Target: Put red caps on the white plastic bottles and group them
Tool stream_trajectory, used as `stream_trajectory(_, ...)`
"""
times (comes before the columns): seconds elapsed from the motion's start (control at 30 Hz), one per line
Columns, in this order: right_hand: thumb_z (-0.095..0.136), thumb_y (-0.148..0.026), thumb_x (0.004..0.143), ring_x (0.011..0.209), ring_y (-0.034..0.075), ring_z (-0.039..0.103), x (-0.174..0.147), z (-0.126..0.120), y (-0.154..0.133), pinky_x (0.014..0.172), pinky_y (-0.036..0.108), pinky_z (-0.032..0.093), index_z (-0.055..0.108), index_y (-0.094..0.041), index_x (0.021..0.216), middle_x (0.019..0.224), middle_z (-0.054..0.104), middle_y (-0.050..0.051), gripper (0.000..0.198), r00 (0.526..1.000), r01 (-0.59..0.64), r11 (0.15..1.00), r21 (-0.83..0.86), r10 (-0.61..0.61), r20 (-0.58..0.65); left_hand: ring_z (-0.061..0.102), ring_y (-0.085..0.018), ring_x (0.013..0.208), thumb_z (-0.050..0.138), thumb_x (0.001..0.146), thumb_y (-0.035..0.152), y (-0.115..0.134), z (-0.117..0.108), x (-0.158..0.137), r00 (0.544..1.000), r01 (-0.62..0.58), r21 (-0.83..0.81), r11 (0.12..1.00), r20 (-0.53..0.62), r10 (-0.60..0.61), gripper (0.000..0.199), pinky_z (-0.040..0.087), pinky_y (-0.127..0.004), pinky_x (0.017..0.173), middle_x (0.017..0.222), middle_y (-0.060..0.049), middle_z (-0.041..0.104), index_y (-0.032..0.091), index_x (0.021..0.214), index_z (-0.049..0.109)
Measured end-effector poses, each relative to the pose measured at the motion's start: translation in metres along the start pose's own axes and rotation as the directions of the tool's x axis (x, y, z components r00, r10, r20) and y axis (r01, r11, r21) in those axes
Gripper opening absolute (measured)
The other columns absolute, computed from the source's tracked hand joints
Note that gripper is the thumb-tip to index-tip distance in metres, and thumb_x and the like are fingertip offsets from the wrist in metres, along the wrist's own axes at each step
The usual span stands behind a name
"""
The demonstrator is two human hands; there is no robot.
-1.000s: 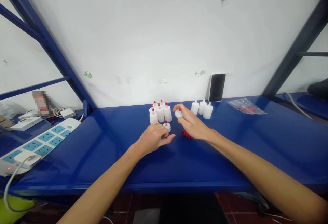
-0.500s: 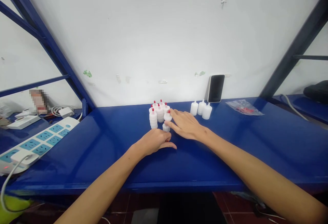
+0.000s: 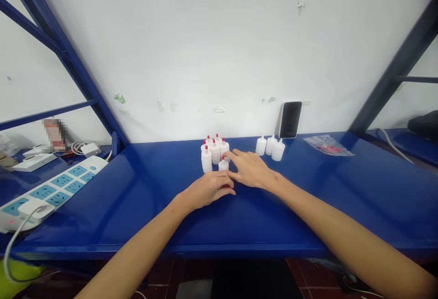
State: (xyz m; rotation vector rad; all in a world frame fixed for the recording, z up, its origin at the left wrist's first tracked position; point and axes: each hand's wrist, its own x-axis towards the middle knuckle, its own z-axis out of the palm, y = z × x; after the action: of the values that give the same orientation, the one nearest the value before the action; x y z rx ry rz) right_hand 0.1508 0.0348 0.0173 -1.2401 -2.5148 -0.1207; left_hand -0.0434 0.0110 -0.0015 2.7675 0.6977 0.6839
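Together over a blue tabletop [image 3: 153,189], two bare hands work beside a cluster of red-capped bottles [image 3: 215,154], seen from the head camera. Just in front of the cluster, toward its right, one front bottle [image 3: 223,166] with a red tip stands upright, the right hand [image 3: 244,167] reaching in from its right side. Thumb and forefinger are spread about that bottle, the forefinger near the tip and the thumb lower down; whether they press on it cannot be told. Nearer the wearer than the cluster, the left hand [image 3: 208,188] has its fingers curled over, a speck of red [image 3: 226,186] showing beneath them, perhaps a cap; whether it is pinched cannot be made out. Well to the right of the cluster stand three uncapped bottles [image 3: 278,151], a dark-faced device [image 3: 290,120] leaning on the wall behind them and a clear bag [image 3: 328,146] with red pieces lying beyond. Careful placing would seem to call for a light hold low on the bottle's sides, its base flat on the table and the forefinger off its tip, lest a neighbour in the cluster be nudged over.
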Motion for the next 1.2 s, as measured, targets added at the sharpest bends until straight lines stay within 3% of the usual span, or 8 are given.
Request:
stream_trajectory(0.13,0.062,-0.054,0.08,0.064,0.017,0.054,-0.003,-0.007,0.009,0.053,0.027,0.028,0.06,-0.023,0.109,0.087,0.061,0.003,0.042,0.993,-0.03,0.995,0.097,0.041,-0.11,0.065,-0.013,0.08,0.061,0.091,0.021,0.0,-0.001,0.0,0.997,-0.014,-0.019,1.0,-0.071,0.013,0.009,0.052,-0.023,0.078,0.086,-0.003,0.068,0.016,0.09,0.068)
stream_trajectory(0.27,0.06,-0.033,0.079,0.066,0.016,0.052,-0.008,-0.013,0.011,0.058,0.028,0.033,0.057,-0.022,0.105,0.079,0.058,0.0,0.029,0.968,-0.053,0.971,0.235,0.108,-0.228,0.067,-0.014,0.086,0.059,0.091,0.016,0.001,-0.001,0.0,0.99,-0.031,-0.014,0.999,-0.139,0.029,0.01,0.054,-0.025,0.082,0.092,-0.004,0.071,0.016,0.095,0.069)
stream_trajectory(0.43,0.042,-0.011,0.081,0.093,0.022,0.055,-0.008,-0.006,0.016,0.081,0.036,0.044,0.053,-0.018,0.108,0.102,0.058,0.008,0.029,0.951,0.017,0.929,0.37,0.1,-0.294,0.068,-0.014,0.092,0.056,0.093,0.013,-0.001,-0.001,-0.001,0.968,-0.048,0.028,0.998,-0.246,0.054,0.016,0.055,-0.026,0.085,0.099,-0.005,0.073,0.017,0.101,0.069)
stream_trajectory(0.57,0.046,-0.015,0.088,0.104,0.024,0.053,-0.006,-0.003,0.017,0.09,0.039,0.044,0.057,-0.02,0.114,0.112,0.061,0.009,0.028,0.946,0.119,0.913,0.391,0.015,-0.324,0.07,-0.013,0.083,0.061,0.091,0.018,-0.001,0.0,0.0,0.894,-0.038,0.069,0.997,-0.444,0.064,0.013,0.057,-0.024,0.078,0.092,-0.004,0.074,0.017,0.101,0.069)
stream_trajectory(0.73,0.055,-0.029,0.09,0.074,0.018,0.059,-0.009,-0.001,0.007,0.07,0.031,0.044,0.064,-0.02,0.088,0.08,0.067,0.004,0.013,0.907,0.219,0.886,0.409,-0.03,-0.42,0.07,-0.012,0.073,0.067,0.087,0.02,0.004,-0.003,0.001,0.777,-0.015,0.085,0.996,-0.626,0.065,0.006,0.057,-0.022,0.07,0.084,-0.002,0.075,0.018,0.091,0.07)
stream_trajectory(0.9,0.059,-0.033,0.081,0.053,0.012,0.045,-0.015,0.001,-0.006,0.054,0.026,0.032,0.051,-0.02,0.064,0.06,0.055,-0.001,0.023,0.905,0.222,0.903,0.368,-0.05,-0.422,0.066,-0.01,0.066,0.068,0.087,0.023,0.006,-0.005,0.001,0.751,-0.035,0.127,0.991,-0.651,0.11,0.006,0.052,-0.019,0.063,0.078,-0.001,0.073,0.017,0.088,0.068)
stream_trajectory(1.03,0.052,-0.026,0.077,0.057,0.013,0.04,-0.018,-0.003,-0.01,0.057,0.028,0.032,0.045,-0.021,0.067,0.062,0.047,-0.001,0.013,0.915,0.282,0.896,0.344,-0.143,-0.379,0.064,-0.01,0.068,0.064,0.09,0.022,0.005,-0.004,0.0,0.758,-0.055,0.139,0.989,-0.639,0.132,0.006,0.052,-0.02,0.066,0.079,-0.002,0.071,0.017,0.09,0.065)
stream_trajectory(1.2,0.043,-0.013,0.082,0.066,0.016,0.045,-0.017,-0.006,-0.013,0.063,0.028,0.036,0.047,-0.02,0.078,0.076,0.051,0.002,0.009,0.933,0.34,0.879,0.335,-0.272,-0.234,0.063,-0.01,0.069,0.064,0.09,0.02,0.003,-0.003,-0.002,0.787,-0.081,0.171,0.982,-0.593,0.168,0.005,0.051,-0.021,0.066,0.079,-0.002,0.069,0.017,0.094,0.063)
